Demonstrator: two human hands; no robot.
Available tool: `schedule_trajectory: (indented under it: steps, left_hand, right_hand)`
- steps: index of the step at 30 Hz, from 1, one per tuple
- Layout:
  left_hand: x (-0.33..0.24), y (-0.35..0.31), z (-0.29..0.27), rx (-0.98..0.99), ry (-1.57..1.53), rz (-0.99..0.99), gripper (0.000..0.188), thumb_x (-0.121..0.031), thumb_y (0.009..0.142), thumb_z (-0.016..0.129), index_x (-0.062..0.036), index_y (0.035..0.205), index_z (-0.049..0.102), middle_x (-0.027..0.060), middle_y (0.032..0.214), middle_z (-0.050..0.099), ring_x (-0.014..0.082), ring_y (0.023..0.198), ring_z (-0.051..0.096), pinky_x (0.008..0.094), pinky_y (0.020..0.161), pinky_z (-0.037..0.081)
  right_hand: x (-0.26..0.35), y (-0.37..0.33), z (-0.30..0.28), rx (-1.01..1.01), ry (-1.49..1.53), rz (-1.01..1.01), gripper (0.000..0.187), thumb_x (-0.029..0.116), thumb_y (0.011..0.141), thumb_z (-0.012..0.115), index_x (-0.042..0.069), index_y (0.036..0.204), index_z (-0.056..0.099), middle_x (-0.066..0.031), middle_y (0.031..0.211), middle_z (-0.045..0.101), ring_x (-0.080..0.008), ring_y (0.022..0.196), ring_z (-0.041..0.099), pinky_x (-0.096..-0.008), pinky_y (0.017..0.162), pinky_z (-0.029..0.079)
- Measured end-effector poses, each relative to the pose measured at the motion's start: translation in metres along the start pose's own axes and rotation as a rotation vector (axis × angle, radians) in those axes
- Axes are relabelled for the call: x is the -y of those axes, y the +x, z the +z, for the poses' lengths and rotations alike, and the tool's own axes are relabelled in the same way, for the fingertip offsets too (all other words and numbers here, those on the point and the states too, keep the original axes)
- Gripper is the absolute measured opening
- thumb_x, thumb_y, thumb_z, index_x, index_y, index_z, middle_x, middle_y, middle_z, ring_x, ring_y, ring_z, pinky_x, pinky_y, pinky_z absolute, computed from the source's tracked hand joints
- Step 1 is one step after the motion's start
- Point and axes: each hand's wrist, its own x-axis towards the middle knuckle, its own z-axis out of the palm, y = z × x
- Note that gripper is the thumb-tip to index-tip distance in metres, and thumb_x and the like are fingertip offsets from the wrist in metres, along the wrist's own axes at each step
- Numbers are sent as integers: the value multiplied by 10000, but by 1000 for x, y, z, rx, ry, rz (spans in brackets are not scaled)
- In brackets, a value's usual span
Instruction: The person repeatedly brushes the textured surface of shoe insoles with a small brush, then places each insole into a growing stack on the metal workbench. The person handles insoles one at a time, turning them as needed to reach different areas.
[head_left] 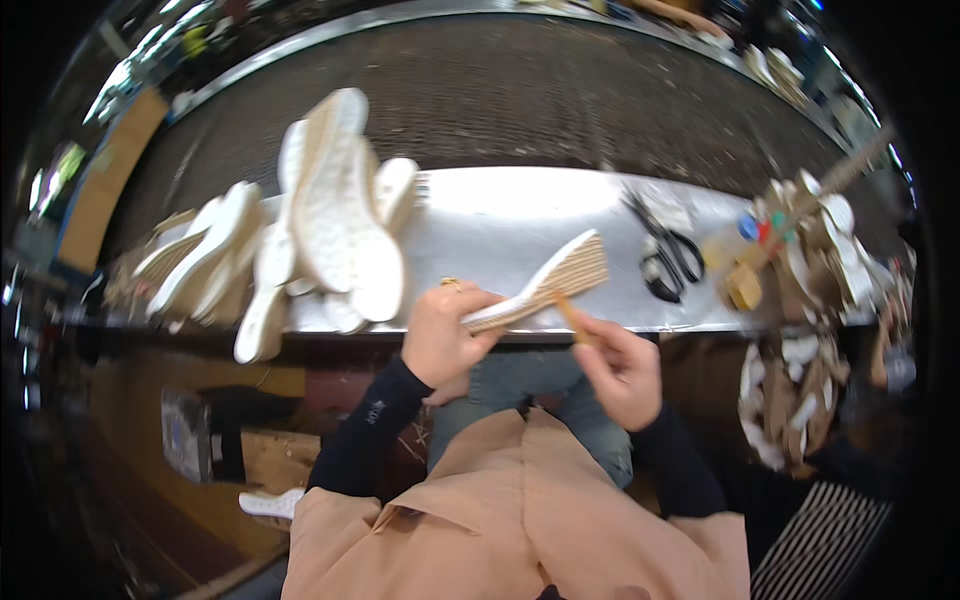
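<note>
I log one white-topped, tan-striped wedge sole [562,270] at the silver metal table [510,215] edge, presumably light, stiff, best gripped thin-end, left hand [447,327] fingers clamped there, right hand [624,372] fingers pinching slim orange-brown stick [570,314].

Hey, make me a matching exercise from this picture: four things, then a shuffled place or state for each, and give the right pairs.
1. Left hand
2. Right hand
3. Scissors
4. White soles

A. Piled left of the wedge sole
B. Holding a thin yellowish stick
C. Lying right of the wedge sole
D. Gripping the wedge sole

Pairs: 1-D, 2-B, 3-C, 4-A
</note>
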Motion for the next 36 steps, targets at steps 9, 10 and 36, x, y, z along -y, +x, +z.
schedule_trajectory:
  steps: [9, 10, 36]
  left_hand:
    - [-12, -72, -132, -768, 379, -86, 427, 103, 704, 666, -2, 1115, 707, 99, 920, 637, 185, 857, 619, 292, 753, 490]
    - [-5, -75, -147, -821, 378, -107, 431, 116, 712, 647, 7, 1126, 701, 85, 926, 630, 184, 841, 614, 296, 741, 487]
    - [31, -30, -124, -647, 474, 5, 521, 118, 671, 580, -58, 1144, 710, 138, 992, 637, 287, 867, 646, 348, 785, 502]
  right_hand:
    - [7, -24, -29, -98, 110, -58, 442, -78, 872, 638, -54, 1305, 552, 7, 785, 564, -5, 599, 500, -159, 524, 380]
    - [6, -26, -29, -102, 103, -12, 447, -76, 868, 645, -55, 1305, 552, 6, 783, 563, -5, 604, 503, -160, 531, 385]
    - [-2, -36, -16, -56, -32, -79, 474, -57, 809, 721, -31, 1269, 604, -22, 797, 596, -15, 634, 527, -163, 548, 415]
